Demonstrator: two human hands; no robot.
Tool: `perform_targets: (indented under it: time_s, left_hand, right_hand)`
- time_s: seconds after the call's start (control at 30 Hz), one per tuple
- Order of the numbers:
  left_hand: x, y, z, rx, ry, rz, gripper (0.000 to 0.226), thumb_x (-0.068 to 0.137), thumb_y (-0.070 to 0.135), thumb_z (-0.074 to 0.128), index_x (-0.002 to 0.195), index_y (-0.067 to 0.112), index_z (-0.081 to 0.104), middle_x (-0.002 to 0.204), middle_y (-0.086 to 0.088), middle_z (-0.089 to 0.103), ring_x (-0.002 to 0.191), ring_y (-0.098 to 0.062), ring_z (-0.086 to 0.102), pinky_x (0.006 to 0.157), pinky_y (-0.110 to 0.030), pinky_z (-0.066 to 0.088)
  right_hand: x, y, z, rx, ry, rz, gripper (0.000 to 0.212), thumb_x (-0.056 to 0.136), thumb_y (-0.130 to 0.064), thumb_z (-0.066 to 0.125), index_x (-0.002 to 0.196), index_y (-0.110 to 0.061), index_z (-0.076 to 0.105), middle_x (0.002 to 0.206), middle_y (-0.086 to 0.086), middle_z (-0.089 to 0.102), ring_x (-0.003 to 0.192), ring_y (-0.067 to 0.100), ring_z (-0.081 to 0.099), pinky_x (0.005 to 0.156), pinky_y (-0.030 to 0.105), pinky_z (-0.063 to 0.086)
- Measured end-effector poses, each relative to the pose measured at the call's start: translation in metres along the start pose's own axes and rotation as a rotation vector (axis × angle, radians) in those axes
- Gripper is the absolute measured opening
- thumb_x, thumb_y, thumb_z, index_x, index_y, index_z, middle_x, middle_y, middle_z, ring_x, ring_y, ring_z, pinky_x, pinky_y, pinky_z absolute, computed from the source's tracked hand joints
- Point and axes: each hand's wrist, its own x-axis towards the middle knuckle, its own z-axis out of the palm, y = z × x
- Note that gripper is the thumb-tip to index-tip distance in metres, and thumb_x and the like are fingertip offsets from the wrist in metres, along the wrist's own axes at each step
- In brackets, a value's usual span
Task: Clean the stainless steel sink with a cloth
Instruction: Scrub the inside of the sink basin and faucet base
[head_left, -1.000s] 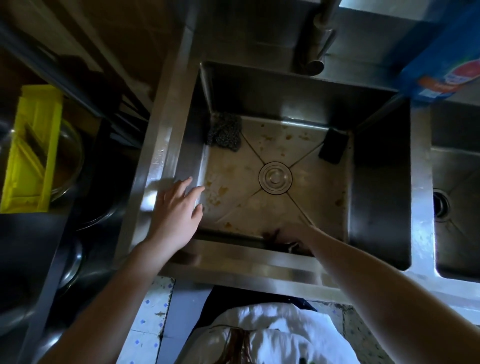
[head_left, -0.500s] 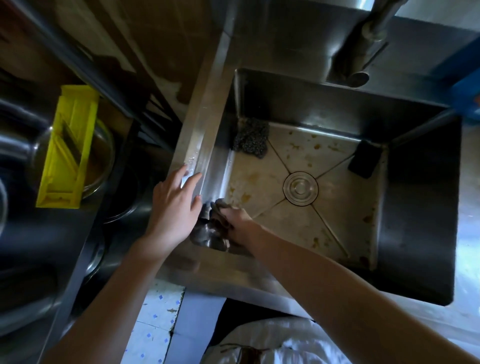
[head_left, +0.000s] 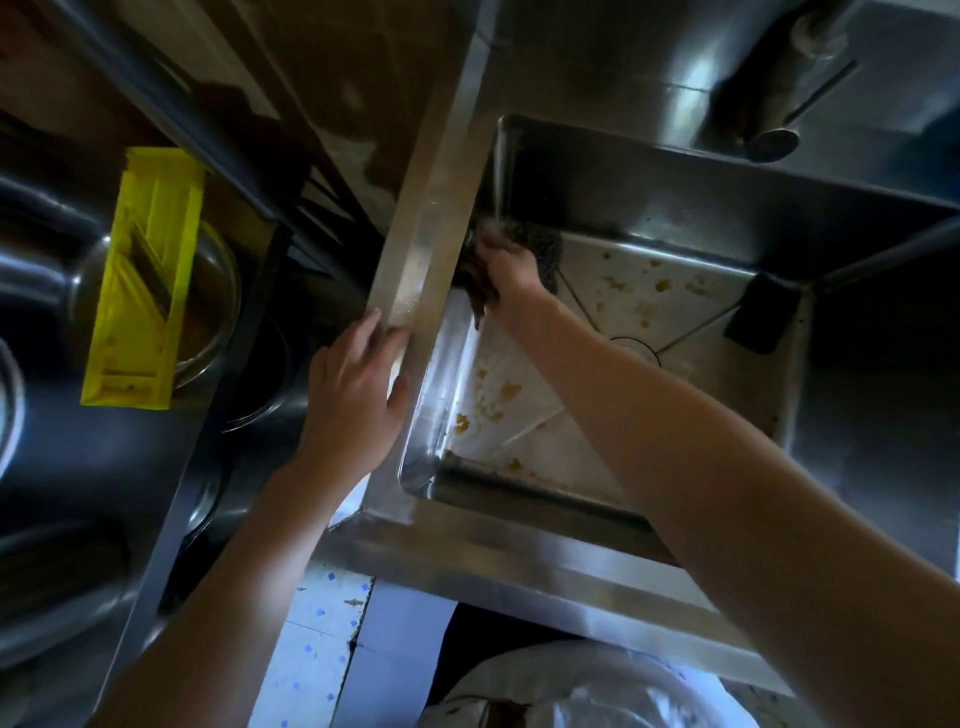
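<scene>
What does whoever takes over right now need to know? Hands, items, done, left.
Left hand: open, resting on the sink left rim.
Right hand: grips a dark cloth against the left inner wall, beside the steel scourer in the far-left corner.
Black sponge: far-right corner.
Done: nothing visibly clean yet.
Left: yellow food residue scattered across the basin floor.

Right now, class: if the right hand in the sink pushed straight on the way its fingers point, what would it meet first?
Most likely the wire scourer in the far-left corner, which the right hand, gripping the dark cloth, seems to touch; just behind it, the sink wall. Depth is unclear.
</scene>
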Motion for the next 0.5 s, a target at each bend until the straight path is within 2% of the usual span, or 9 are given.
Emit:
perform_targets:
  time_s: [0.07,0.13,0.2,0.23,0.3,0.37,0.43,0.47,0.5]
  left_hand:
    - [0.003,0.0,0.001,-0.007,-0.008,-0.005,0.04,0.086,0.013,0.06,0.126,0.011,0.056,0.142,-0.017,0.042,0.126,-0.035,0.045,0.103,-0.048,0.033]
    - [0.006,0.001,0.002,0.001,-0.01,-0.002,0.042,0.085,0.011,0.061,0.126,0.01,0.056,0.142,-0.017,0.042,0.125,-0.036,0.045,0.103,-0.049,0.033]
    - [0.008,0.002,0.003,0.024,-0.015,0.003,0.042,0.084,0.011,0.062,0.126,0.009,0.056,0.142,-0.018,0.041,0.126,-0.037,0.044,0.101,-0.048,0.033]
    - [0.01,0.002,0.003,0.03,-0.014,0.006,0.042,0.084,0.011,0.063,0.126,0.009,0.056,0.142,-0.018,0.042,0.126,-0.037,0.044,0.101,-0.048,0.034]
    - [0.013,0.002,0.003,0.039,-0.01,0.012,0.043,0.083,0.01,0.064,0.125,0.008,0.057,0.141,-0.019,0.042,0.126,-0.037,0.045,0.1,-0.05,0.036]
    - [0.015,0.001,0.003,0.046,-0.012,0.014,0.043,0.083,0.01,0.063,0.126,0.009,0.056,0.142,-0.02,0.042,0.126,-0.037,0.044,0.101,-0.051,0.037]
    - [0.015,0.001,0.003,0.046,-0.016,0.008,0.043,0.084,0.01,0.063,0.126,0.01,0.056,0.143,-0.019,0.041,0.128,-0.036,0.043,0.102,-0.05,0.035]
    - [0.015,0.001,0.003,0.041,-0.016,0.003,0.043,0.085,0.01,0.062,0.127,0.01,0.056,0.143,-0.018,0.04,0.128,-0.036,0.042,0.103,-0.049,0.033]
    - [0.015,0.001,0.003,0.035,-0.013,0.0,0.042,0.085,0.01,0.062,0.127,0.01,0.056,0.143,-0.018,0.04,0.129,-0.036,0.042,0.103,-0.049,0.033]
  right_hand:
    - [-0.005,0.019,-0.001,-0.092,0.037,0.008,0.024,0.094,-0.006,0.054,0.114,0.005,0.06,0.074,0.013,0.059,0.051,0.011,0.058,0.055,0.03,0.048]
    - [-0.018,0.056,-0.009,-0.23,0.045,0.07,0.023,0.093,-0.004,0.052,0.111,0.009,0.06,0.091,0.018,0.062,0.074,0.022,0.062,0.067,0.033,0.05]
    - [-0.044,0.102,-0.023,-0.393,-0.051,0.221,0.02,0.095,-0.007,0.046,0.105,0.006,0.058,0.098,0.012,0.059,0.081,0.02,0.057,0.066,0.025,0.047]
    - [-0.059,0.125,-0.027,-0.427,-0.118,0.301,0.024,0.097,-0.011,0.044,0.112,0.003,0.057,0.098,0.006,0.057,0.081,0.016,0.055,0.065,0.022,0.047]
    - [-0.079,0.155,-0.026,-0.446,-0.149,0.424,0.034,0.097,-0.016,0.043,0.127,-0.002,0.051,0.1,0.003,0.055,0.089,0.017,0.055,0.075,0.026,0.049]
    - [-0.078,0.159,-0.02,-0.417,-0.083,0.473,0.03,0.097,-0.013,0.043,0.122,-0.001,0.052,0.104,0.009,0.058,0.095,0.02,0.057,0.082,0.031,0.048]
    - [-0.071,0.137,-0.017,-0.379,-0.028,0.508,0.012,0.095,-0.01,0.045,0.096,-0.001,0.053,0.081,0.012,0.057,0.076,0.023,0.058,0.064,0.03,0.049]
    - [-0.065,0.122,-0.016,-0.365,-0.033,0.499,0.012,0.094,-0.009,0.047,0.088,-0.001,0.051,0.074,0.011,0.054,0.064,0.023,0.057,0.052,0.029,0.047]
    - [-0.058,0.107,-0.015,-0.345,-0.047,0.474,0.012,0.094,-0.01,0.05,0.088,0.001,0.051,0.073,0.012,0.055,0.057,0.022,0.056,0.045,0.029,0.045]
